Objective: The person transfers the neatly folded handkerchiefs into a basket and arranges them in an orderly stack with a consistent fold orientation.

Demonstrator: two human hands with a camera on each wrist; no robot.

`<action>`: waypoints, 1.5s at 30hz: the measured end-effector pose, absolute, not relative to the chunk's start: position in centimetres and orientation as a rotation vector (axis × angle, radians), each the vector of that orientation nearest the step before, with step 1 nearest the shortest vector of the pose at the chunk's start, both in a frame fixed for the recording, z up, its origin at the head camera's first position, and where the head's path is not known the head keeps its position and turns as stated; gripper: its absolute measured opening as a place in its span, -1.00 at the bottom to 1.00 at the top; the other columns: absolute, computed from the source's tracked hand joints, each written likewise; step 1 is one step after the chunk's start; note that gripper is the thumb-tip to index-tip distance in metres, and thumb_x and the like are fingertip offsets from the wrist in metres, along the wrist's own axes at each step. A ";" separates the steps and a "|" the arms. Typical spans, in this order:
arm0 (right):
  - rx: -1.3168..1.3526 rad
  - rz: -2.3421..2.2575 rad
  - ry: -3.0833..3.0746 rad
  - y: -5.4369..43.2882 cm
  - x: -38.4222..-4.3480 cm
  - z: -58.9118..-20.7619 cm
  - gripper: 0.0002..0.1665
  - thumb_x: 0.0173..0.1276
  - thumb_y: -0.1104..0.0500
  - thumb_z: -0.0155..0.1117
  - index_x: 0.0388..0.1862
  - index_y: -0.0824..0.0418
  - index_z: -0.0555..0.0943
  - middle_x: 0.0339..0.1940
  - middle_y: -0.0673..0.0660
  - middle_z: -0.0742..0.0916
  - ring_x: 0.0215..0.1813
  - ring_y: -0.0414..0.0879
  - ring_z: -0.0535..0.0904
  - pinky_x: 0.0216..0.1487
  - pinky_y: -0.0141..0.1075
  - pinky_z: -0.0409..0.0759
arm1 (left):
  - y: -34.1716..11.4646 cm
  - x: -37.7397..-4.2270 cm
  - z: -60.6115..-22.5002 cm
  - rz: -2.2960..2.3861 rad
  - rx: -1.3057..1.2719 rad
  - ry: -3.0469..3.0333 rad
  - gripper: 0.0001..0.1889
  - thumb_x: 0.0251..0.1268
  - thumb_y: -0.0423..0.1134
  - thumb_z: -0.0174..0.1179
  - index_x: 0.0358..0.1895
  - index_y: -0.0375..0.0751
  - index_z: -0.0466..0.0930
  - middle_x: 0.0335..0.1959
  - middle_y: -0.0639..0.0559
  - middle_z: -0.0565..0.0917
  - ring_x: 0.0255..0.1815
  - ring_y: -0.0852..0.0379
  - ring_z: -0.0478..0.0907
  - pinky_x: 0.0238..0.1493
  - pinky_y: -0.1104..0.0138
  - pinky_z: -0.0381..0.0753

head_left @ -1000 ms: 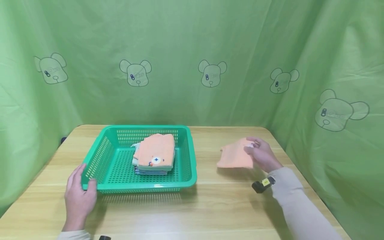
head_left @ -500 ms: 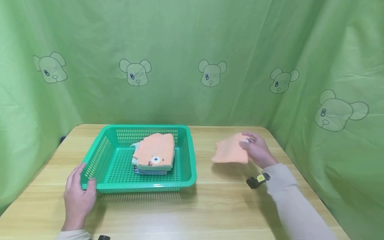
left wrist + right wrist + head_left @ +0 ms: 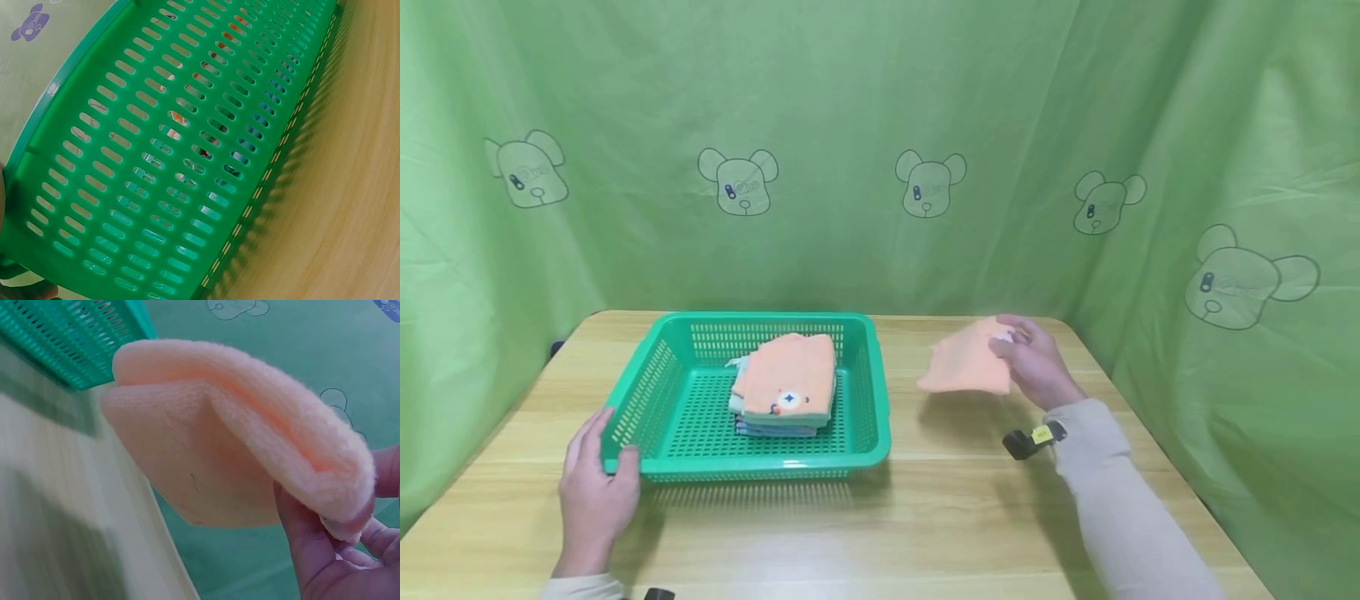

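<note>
A folded peach towel (image 3: 967,360) hangs above the right part of the table, pinched at its right edge between the thumb and fingers of my right hand (image 3: 1033,360). In the right wrist view the towel (image 3: 206,437) shows its thick folded layers. My left hand (image 3: 597,492) grips the front left corner of a green plastic basket (image 3: 760,465), thumb over the rim. Inside the basket, toward its right side, lies a stack of folded towels (image 3: 786,379), a peach one with a printed motif on top. The left wrist view is mostly the basket's slotted wall (image 3: 169,156).
A wooden table (image 3: 925,525) carries the basket. Green curtains (image 3: 835,250) printed with bear heads hang behind and at both sides. A small black device with a yellow label (image 3: 1036,438) is strapped to the right wrist.
My right hand has moved left and a little farther back and up, carrying the peach towel closer to the basket. My left hand and the basket stay in place.
</note>
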State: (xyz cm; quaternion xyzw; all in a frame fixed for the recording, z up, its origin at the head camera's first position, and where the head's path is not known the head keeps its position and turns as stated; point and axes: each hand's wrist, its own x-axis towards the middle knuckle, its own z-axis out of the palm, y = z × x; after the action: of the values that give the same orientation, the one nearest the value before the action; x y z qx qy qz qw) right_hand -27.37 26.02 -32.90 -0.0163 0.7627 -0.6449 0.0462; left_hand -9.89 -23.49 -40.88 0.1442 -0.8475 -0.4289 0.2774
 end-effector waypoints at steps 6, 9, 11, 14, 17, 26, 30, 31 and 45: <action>-0.056 -2.021 2.285 25.2 -27.6 -32.4 -0.25 0.40 0.33 0.11 0.51 0.27 0.09 0.56 0.36 -0.08 0.31 0.06 0.31 0.15 -0.35 0.52 | -23.6 -9.9 -40.9 -1.157 0.391 -2.280 -0.41 0.33 -0.33 -0.03 0.46 -0.25 0.19 0.46 -0.26 0.19 0.42 -0.38 0.10 0.35 -0.31 0.01; -0.063 -2.063 2.268 24.7 -27.7 -32.1 -0.30 0.38 0.37 0.10 0.46 0.31 0.15 0.56 0.35 -0.04 0.27 0.03 0.35 0.10 -0.38 0.55 | -23.6 -9.8 -40.9 -1.160 0.392 -2.282 -0.41 0.34 -0.33 -0.03 0.46 -0.25 0.19 0.46 -0.26 0.19 0.42 -0.38 0.10 0.35 -0.32 0.01; -0.069 -2.090 2.251 24.4 -27.8 -31.9 -0.33 0.37 0.39 0.10 0.43 0.33 0.17 0.56 0.33 0.01 0.12 -0.07 0.40 0.01 -0.41 0.57 | -23.6 -9.8 -40.9 -1.158 0.389 -2.279 -0.41 0.33 -0.33 -0.03 0.45 -0.25 0.20 0.45 -0.26 0.20 0.41 -0.39 0.11 0.34 -0.32 0.01; -0.082 -2.118 2.223 23.7 -27.8 -31.6 -0.33 0.36 0.41 0.09 0.43 0.34 0.18 0.56 0.32 0.02 0.13 -0.08 0.39 -0.04 -0.46 0.58 | -23.5 -9.8 -40.8 -1.160 0.385 -2.274 -0.41 0.33 -0.34 -0.02 0.45 -0.25 0.21 0.45 -0.26 0.20 0.41 -0.39 0.11 0.34 -0.33 0.02; -0.093 -2.141 2.193 23.0 -27.9 -31.1 -0.28 0.35 0.42 0.09 0.47 0.32 0.14 0.56 0.33 0.01 0.21 -0.03 0.37 -0.05 -0.47 0.57 | -23.5 -9.9 -40.8 -1.160 0.385 -2.277 -0.41 0.33 -0.34 -0.03 0.45 -0.25 0.20 0.45 -0.26 0.20 0.41 -0.39 0.11 0.34 -0.33 0.01; -0.140 -2.291 2.013 20.8 -28.0 -30.0 -0.32 0.38 0.46 0.06 0.45 0.33 0.14 0.29 0.30 0.38 0.06 -0.07 0.50 0.07 -0.38 0.59 | -23.5 -9.8 -40.7 -1.163 0.385 -2.283 -0.41 0.33 -0.33 -0.03 0.46 -0.24 0.20 0.46 -0.25 0.19 0.41 -0.40 0.11 0.33 -0.35 0.01; -0.154 -2.314 1.976 19.7 -28.3 -29.9 -0.37 0.39 0.44 0.07 0.40 0.33 0.19 0.15 0.21 0.45 0.04 -0.05 0.51 0.05 -0.36 0.61 | -23.5 -9.8 -40.7 -1.158 0.385 -2.281 -0.41 0.33 -0.33 -0.03 0.45 -0.25 0.21 0.45 -0.25 0.20 0.40 -0.40 0.11 0.32 -0.35 0.02; -0.155 -2.316 1.971 19.4 -28.4 -29.9 -0.37 0.38 0.44 0.08 0.40 0.32 0.20 0.15 0.20 0.46 0.05 -0.05 0.52 0.05 -0.35 0.61 | -23.5 -9.8 -40.7 -1.159 0.384 -2.280 -0.41 0.33 -0.33 -0.03 0.45 -0.25 0.21 0.45 -0.26 0.20 0.41 -0.40 0.11 0.33 -0.35 0.02; -0.229 -2.356 1.847 14.8 -28.3 -29.5 -0.38 0.37 0.48 0.04 0.39 0.31 0.22 0.24 0.31 0.44 0.11 0.01 0.51 0.08 -0.29 0.61 | -23.5 -9.8 -40.8 -1.157 0.379 -2.268 -0.42 0.34 -0.33 -0.02 0.45 -0.24 0.22 0.45 -0.25 0.21 0.41 -0.38 0.12 0.34 -0.33 0.02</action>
State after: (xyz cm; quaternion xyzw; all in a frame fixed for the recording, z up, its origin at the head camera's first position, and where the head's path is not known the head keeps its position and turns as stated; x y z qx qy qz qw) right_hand -28.32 14.76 -29.45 -0.0761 0.6138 -0.7827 0.0697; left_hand -9.81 -23.47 -40.82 0.1414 -0.8459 -0.4314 0.2799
